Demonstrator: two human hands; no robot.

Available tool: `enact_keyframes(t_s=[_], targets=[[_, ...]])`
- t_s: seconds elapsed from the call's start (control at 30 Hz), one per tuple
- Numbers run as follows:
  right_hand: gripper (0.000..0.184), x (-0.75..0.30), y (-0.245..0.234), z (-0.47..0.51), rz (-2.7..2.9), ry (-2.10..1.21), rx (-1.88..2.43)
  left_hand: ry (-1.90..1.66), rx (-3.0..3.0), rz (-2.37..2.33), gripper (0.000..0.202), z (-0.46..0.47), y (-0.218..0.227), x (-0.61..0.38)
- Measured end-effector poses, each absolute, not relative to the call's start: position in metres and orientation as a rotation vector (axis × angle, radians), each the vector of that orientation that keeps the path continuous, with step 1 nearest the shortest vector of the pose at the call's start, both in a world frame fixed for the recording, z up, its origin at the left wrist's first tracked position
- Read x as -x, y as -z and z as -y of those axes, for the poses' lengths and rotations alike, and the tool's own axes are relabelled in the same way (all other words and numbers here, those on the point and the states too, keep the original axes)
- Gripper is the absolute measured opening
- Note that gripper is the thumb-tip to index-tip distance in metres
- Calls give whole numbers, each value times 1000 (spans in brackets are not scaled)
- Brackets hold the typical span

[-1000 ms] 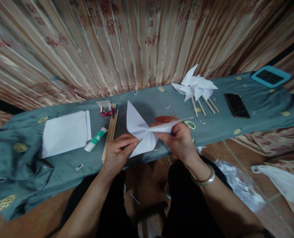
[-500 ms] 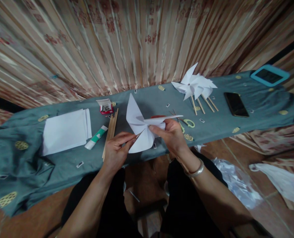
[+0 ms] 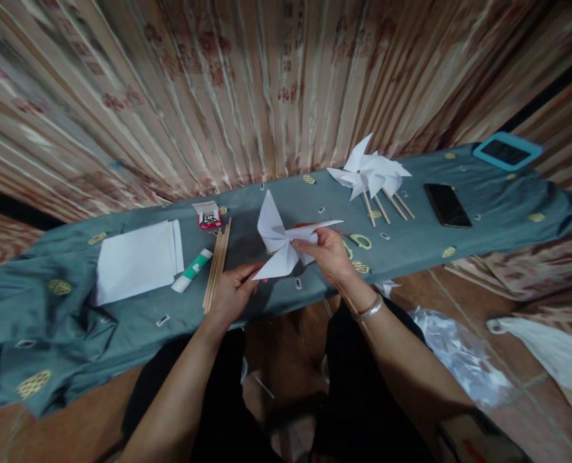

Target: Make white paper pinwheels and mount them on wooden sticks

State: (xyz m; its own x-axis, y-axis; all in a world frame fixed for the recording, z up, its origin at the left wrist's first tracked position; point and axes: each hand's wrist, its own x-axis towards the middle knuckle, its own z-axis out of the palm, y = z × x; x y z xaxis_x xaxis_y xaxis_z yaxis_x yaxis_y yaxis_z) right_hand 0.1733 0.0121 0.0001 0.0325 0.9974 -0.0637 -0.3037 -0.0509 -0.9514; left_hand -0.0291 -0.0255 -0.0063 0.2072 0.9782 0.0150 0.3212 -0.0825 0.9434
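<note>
Since a second ago the right hand [image 3: 334,257] has shifted in on the paper pinwheel [image 3: 282,262], thumb now at its centre; right hand pinches it there, thumb on the front, other fingers behind; left hand [image 3: 232,292] sits at the lower-left blade tip, fingers bunched and partly behind the paper, can't tell if they grip it; pinwheel is held up over the cloth-covered table [image 3: 411,254], between the hands; wooden sticks [image 3: 217,263] lie just beyond the left hand, glue stick [image 3: 192,271] beside them, paper stack [image 3: 134,263] further left; open red box [image 3: 210,220] of small metal bits behind the sticks; scissors [image 3: 362,241] near the right hand; other pinwheels [image 3: 360,172] on sticks lie behind those, then phone [image 3: 447,206] and blue-framed tablet [image 3: 508,152] at far right.
</note>
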Motion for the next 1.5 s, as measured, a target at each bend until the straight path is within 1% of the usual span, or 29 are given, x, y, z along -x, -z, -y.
enact_keyframes(t_s=[0.17, 0.43, 0.73, 0.83, 0.9, 0.97, 1.0, 1.03, 1.07, 1.1, 1.13, 1.2, 1.27, 1.37, 1.5], targets=[[33, -175, 0, -12, 926, -1385, 1027, -920, -1785, -1328, 23, 34, 2, 24], [29, -172, 1, -8, 843, -1432, 995, -1023, -1892, -1431, 26, 40, 6, 17], [28, -161, 4, -8, 784, -1415, 999, -1027, -1887, -1481, 29, 42, 9, 16], [28, -165, 5, -12, 878, -1341, 1003, -1051, -1808, -1485, 26, 40, 9, 17], [37, -175, 2, -16, 938, -1209, 1036, -1087, -1718, -1481, 23, 37, 10, 21], [51, -188, -5, -18, 927, -1019, 1099, -1123, -1572, -1489, 22, 33, 12, 27], [53, -195, -9, -17, 912, -946, 1122, -1138, -1471, -1498, 23, 31, 14, 30], [50, -200, -15, -15, 867, -906, 1114, -1148, -1356, -1494, 25, 29, 15, 32], [43, -204, -20, -9, 794, -936, 1076, -1173, -1228, -1482, 27, 26, 16, 33], [34, -206, -26, -2, 724, -1052, 1025, -1192, -1115, -1464, 29, 24, 17, 32], [30, -206, -31, 6, 662, -1228, 969, -1213, -1025, -1438, 30, 22, 17, 31], [25, -201, -38, 25, 554, -1519, 871, -1277, -873, -1374, 31, 18, 14, 23], [21, -193, -40, 42, 463, -1699, 788, -1330, -757, -1277, 33, 18, 7, 12], [21, -182, -36, 58, 366, -1846, 704, -1301, -655, -1103, 38, 25, -7, -3], [20, -173, -29, 66, 243, -1948, 665, -1193, -641, -946, 37, 42, -22, -16]])
